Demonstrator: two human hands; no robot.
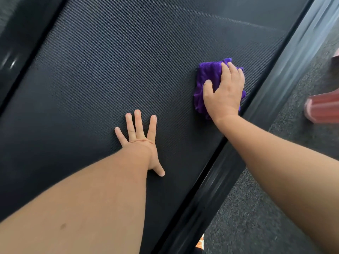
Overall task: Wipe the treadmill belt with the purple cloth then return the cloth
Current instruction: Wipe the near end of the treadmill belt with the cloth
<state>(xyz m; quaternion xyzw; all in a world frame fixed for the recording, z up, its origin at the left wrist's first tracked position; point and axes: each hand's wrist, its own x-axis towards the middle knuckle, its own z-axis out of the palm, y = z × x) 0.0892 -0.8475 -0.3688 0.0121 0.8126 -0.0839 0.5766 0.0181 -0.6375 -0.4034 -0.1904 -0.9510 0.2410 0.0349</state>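
Observation:
The dark textured treadmill belt fills most of the view, running diagonally. My right hand presses the bunched purple cloth flat onto the belt near its right edge, fingers curled over the cloth. My left hand lies flat on the belt in the lower middle, fingers spread, holding nothing. Part of the cloth is hidden under my right palm.
A glossy black side rail borders the belt on the right, another on the left. Grey speckled carpet lies beyond the right rail. A blurred pink-red object sits at the right edge.

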